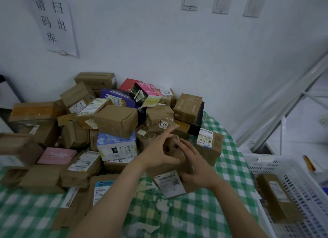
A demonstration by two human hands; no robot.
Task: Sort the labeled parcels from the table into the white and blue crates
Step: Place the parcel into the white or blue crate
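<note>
A brown cardboard parcel (171, 181) with a white shipping label facing me is held just above the table, in front of the pile. My left hand (159, 149) grips its top left side, thumb curled under and index finger stretched out. My right hand (193, 166) grips its right side, fingers laid across the top. Behind it a heap of labeled parcels (115, 120) covers the table. The white crate (291, 189) stands at the right with one brown parcel (278, 197) inside. A sliver of blue (325, 189) shows at the far right edge.
The table has a green and white checked cloth (177, 216). A white wall with a paper notice (53, 21) and three switches (221, 4) rises behind the pile. A white metal frame (284, 102) slants at the right.
</note>
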